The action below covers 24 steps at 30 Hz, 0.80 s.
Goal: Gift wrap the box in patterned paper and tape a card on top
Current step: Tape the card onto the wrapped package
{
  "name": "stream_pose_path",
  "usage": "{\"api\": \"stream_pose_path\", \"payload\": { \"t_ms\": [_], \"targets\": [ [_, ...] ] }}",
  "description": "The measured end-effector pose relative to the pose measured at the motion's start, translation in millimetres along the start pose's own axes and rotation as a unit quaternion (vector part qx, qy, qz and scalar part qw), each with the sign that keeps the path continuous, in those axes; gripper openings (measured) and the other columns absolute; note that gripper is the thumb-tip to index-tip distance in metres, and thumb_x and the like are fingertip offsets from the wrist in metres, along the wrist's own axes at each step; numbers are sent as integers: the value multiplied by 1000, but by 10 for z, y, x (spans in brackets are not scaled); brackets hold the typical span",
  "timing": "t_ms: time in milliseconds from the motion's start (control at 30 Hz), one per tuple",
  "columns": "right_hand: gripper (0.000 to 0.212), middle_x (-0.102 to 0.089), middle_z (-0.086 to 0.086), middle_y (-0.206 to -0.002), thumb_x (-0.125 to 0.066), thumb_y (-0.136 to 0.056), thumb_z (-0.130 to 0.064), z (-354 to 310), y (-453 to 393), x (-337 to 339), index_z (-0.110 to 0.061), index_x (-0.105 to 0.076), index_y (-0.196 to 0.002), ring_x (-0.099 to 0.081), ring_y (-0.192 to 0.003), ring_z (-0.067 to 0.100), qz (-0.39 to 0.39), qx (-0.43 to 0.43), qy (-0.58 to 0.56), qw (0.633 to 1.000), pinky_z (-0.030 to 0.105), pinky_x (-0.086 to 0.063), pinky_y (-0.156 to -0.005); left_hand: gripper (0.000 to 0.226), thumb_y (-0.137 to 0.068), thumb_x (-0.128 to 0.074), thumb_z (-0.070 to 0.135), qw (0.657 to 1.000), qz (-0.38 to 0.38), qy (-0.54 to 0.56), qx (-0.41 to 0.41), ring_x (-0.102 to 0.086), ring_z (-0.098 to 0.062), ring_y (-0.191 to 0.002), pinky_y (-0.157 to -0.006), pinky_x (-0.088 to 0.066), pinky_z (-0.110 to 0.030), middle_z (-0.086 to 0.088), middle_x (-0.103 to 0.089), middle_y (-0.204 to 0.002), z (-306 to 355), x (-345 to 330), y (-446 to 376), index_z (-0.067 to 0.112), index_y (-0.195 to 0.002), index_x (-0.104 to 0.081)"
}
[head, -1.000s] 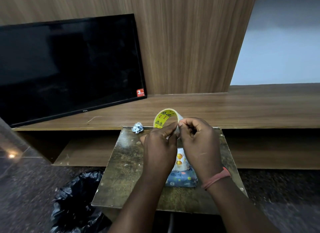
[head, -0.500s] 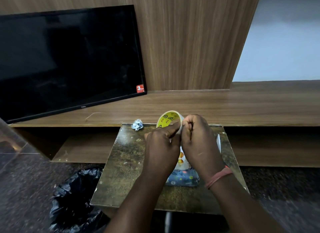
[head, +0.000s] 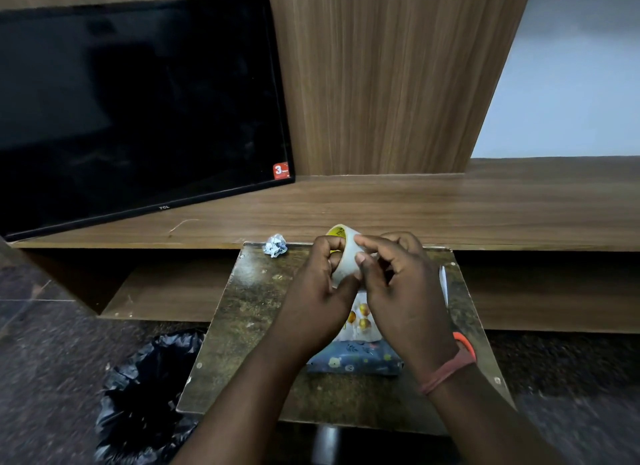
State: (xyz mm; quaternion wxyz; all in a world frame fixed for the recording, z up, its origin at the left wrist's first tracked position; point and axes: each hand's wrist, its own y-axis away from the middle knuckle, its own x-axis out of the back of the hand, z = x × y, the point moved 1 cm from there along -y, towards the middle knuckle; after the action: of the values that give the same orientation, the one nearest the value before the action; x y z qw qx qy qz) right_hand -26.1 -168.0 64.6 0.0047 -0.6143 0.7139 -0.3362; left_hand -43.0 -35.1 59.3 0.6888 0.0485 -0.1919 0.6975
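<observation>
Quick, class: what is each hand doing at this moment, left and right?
Left hand: grips the tape roll, fingers curled round it.
Right hand: fingertips pinch at the roll's outer surface, apparently picking at the tape end.

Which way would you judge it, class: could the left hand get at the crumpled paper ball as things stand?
Probably yes: the paper ball lies uncovered just beyond the left hand, but that hand grips the tape roll.

We are seeing the wrapped box [head: 353,362] lying on the small table [head: 249,312], a crumpled scrap [head: 275,245] at its far-left corner, the television [head: 138,108] behind.
</observation>
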Motion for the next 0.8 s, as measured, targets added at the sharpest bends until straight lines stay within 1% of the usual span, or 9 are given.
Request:
{"api": "stream_pose_path", "payload": {
  "t_ms": [33, 67, 167, 233, 367, 433, 567, 667, 800],
  "targets": [
    [25, -56, -7, -105, -66, -96, -14, -1, 11, -18, -18, -74, -119, -62, -88, 8, 3, 3, -5, 1000, 34, -56, -78, 26, -103, -60, 19, 1000, -10, -22, -9, -62, 2, -118, -86, -50, -15, 12, -70, -121, -38, 18, -10, 27, -126, -52],
    [24, -57, -7, -105, -67, -95, -14, -7, 22, -35, -16, -75, -118, -63, -90, 9, 11, 11, -8, 1000, 35, -56, -78, 27, -102, -60, 16, 998, -14, -51, -25, -61, 2, -119, -90, -51, -19, 11, -68, -119, -61, 32, -17, 27, -126, -52],
    [22, -61, -7, -99, -70, -92, -8, -26, 39, -72, -12, -77, -113, -65, -91, 11, 44, 38, -1, 998, 35, -57, -78, 16, -100, -59, 14, 989, -4, -128, -70, -66, -23, -86, -75, -55, -48, -3, -66, -93, -119, 33, -47, 23, -113, -55],
    [21, -63, -5, -98, -69, -91, -5, -45, 40, -86, -11, -78, -110, -65, -90, 11, 55, 45, -1, 998, 36, -57, -78, 9, -99, -55, 18, 988, 4, -130, -85, -65, -31, -78, -70, -53, -54, -7, -65, -87, -128, 29, -55, 22, -108, -56],
    [18, -67, -6, -98, -67, -92, -7, -65, 32, -84, -13, -78, -104, -65, -92, 8, 58, 32, -2, 998, 34, -55, -82, 16, -100, -50, 29, 983, 2, -144, -111, -67, -27, -75, -66, -53, -51, -2, -70, -87, -131, 26, -60, 22, -111, -59],
    [12, -67, -7, -96, -67, -92, -7, -66, 33, -79, -14, -75, -99, -64, -90, 7, 54, 17, -5, 998, 34, -54, -81, 18, -102, -49, 30, 980, 0, -159, -117, -65, -25, -70, -63, -51, -50, 0, -68, -83, -130, 25, -60, 20, -111, -61],
    [9, -64, -4, -94, -67, -92, -6, -57, 24, -82, -14, -70, -93, -62, -86, 8, 50, -8, -9, 999, 30, -52, -77, 18, -98, -49, 24, 973, 7, -188, -134, -63, -21, -68, -61, -48, -45, 1, -66, -80, -106, 11, -44, 19, -111, -62],
    [7, -64, -2, -94, -65, -94, -8, -62, 34, -101, -14, -69, -93, -61, -86, 10, 48, -20, -10, 999, 28, -50, -77, 22, -98, -50, 19, 965, 21, -214, -147, -62, -24, -65, -58, -47, -45, 0, -66, -77, -54, -4, -23, 22, -116, -61],
    [9, -64, -3, -91, -64, -94, -7, -84, 59, -119, -15, -68, -93, -61, -85, 10, 51, -18, 7, 998, 22, -48, -75, 19, -98, -51, 17, 960, 32, -226, -164, -61, -24, -66, -57, -47, -46, 1, -67, -83, -20, -9, -4, 22, -114, -59]
  ]
}}
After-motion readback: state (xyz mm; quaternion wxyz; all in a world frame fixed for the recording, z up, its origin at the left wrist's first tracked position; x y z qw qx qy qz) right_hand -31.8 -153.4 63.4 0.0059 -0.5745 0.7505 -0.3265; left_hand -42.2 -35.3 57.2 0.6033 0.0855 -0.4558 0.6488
